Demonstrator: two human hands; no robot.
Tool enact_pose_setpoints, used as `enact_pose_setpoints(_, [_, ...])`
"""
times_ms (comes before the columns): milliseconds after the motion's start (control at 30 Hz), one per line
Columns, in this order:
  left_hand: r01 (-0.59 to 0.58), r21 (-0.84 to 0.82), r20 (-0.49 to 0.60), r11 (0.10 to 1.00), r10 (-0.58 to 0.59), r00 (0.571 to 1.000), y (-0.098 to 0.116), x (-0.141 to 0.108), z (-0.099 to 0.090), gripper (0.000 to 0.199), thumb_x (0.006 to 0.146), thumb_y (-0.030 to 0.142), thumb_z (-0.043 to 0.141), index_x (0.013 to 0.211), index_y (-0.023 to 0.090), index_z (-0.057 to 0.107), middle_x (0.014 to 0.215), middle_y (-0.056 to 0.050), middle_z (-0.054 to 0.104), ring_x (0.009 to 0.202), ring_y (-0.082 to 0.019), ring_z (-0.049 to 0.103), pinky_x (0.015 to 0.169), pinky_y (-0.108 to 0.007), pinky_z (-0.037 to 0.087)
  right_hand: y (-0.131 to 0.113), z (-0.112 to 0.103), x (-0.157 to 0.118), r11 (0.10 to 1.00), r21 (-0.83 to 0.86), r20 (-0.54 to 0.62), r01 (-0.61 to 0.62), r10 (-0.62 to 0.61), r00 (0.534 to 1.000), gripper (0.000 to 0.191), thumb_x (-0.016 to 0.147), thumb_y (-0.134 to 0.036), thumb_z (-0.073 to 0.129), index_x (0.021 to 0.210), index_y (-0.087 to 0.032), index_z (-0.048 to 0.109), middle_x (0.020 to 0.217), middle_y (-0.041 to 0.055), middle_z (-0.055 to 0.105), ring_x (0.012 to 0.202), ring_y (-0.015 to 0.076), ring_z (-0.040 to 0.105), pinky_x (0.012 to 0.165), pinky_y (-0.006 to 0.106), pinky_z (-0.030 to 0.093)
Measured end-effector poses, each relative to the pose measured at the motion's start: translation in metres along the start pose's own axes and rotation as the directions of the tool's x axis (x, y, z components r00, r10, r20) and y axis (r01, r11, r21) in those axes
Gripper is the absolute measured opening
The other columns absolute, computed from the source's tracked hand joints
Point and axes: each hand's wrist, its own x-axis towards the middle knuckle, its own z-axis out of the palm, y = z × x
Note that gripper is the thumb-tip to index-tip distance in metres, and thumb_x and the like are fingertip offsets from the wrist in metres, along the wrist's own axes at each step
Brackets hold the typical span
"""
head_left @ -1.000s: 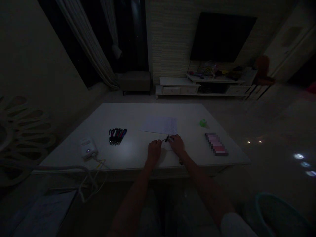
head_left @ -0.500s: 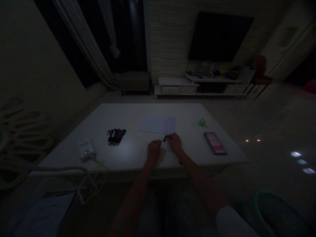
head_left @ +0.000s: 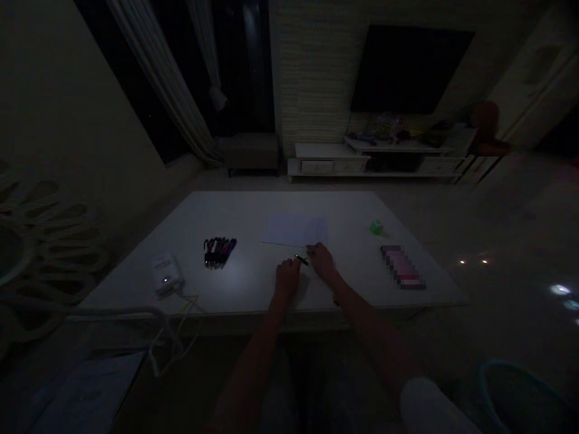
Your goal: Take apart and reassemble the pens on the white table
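A dark pen [head_left: 301, 260] is between my hands, just above or on the white table [head_left: 253, 283]. My left hand [head_left: 287, 278] is closed, with its fingertips at the pen's left end. My right hand [head_left: 321, 260] has its fingers drawn together near the lower edge of a sheet of paper [head_left: 289, 229]. Something small and dark shows at its fingertips, too dim to name. Printed or written lines cover the sheet's right part.
On the left lie a row of several pens [head_left: 218, 252] in a dark holder and a white box-shaped device [head_left: 165, 274] with cables. To the right are a small green object [head_left: 376, 227] and a pixelated pink phone-like item [head_left: 402, 266]. The room is dim.
The pen has turned: its right end now points down toward me instead of up toward my right hand. Both hands stay close together. The view has shifted slightly.
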Motion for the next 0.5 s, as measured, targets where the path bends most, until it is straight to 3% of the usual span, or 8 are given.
enact_pose_setpoints(133, [0.008, 0.009, 0.008, 1.000, -0.008, 1.000, 0.000, 0.000, -0.001, 0.022, 0.091, 0.019, 0.035, 0.103, 0.019, 0.053, 0.091, -0.007, 0.057, 0.087, -0.020, 0.052, 0.073, -0.031, 0.036, -0.001, 0.002, 0.006, 0.999, 0.009, 0.041, 0.033, -0.034, 0.999, 0.021, 0.087, -0.022, 0.047, 0.090, -0.018, 0.068, 0.097, 0.0072, 0.058, 0.087, 0.0147, 0.054, 0.078, 0.022, 0.037])
enact_pose_setpoints(267, [0.009, -0.018, 0.004, 1.000, -0.009, 1.000, 0.001, 0.001, -0.001, 0.020, 0.091, 0.020, 0.037, 0.099, 0.020, 0.055, 0.090, -0.007, 0.057, 0.088, -0.020, 0.052, 0.073, -0.031, 0.036, 0.008, -0.005, -0.003, 0.996, -0.084, -0.020, 0.029, -0.031, 0.999, 0.020, 0.084, -0.016, 0.047, 0.087, -0.017, 0.067, 0.095, 0.0104, 0.059, 0.093, 0.0193, 0.050, 0.080, 0.027, 0.034])
enact_pose_setpoints(400, [0.002, -0.026, -0.010, 1.000, -0.002, 1.000, 0.002, 0.001, -0.002, 0.020, 0.091, 0.020, 0.036, 0.097, 0.019, 0.056, 0.091, -0.007, 0.058, 0.088, -0.020, 0.052, 0.074, -0.031, 0.036, 0.050, -0.044, -0.037, 0.965, -0.206, -0.233, -0.161, 0.111, 0.966, 0.019, 0.082, -0.015, 0.045, 0.088, -0.015, 0.063, 0.095, 0.0123, 0.059, 0.097, 0.0233, 0.046, 0.083, 0.034, 0.030])
enact_pose_setpoints(500, [-0.006, -0.039, -0.019, 0.999, 0.005, 1.000, 0.002, 0.001, -0.002, 0.021, 0.092, 0.021, 0.035, 0.097, 0.018, 0.055, 0.092, -0.008, 0.058, 0.088, -0.020, 0.052, 0.074, -0.032, 0.036, 0.094, -0.085, -0.070, 0.887, -0.277, -0.409, -0.369, 0.238, 0.881, 0.022, 0.082, -0.016, 0.041, 0.092, -0.012, 0.060, 0.100, 0.0152, 0.057, 0.104, 0.0269, 0.043, 0.087, 0.040, 0.027])
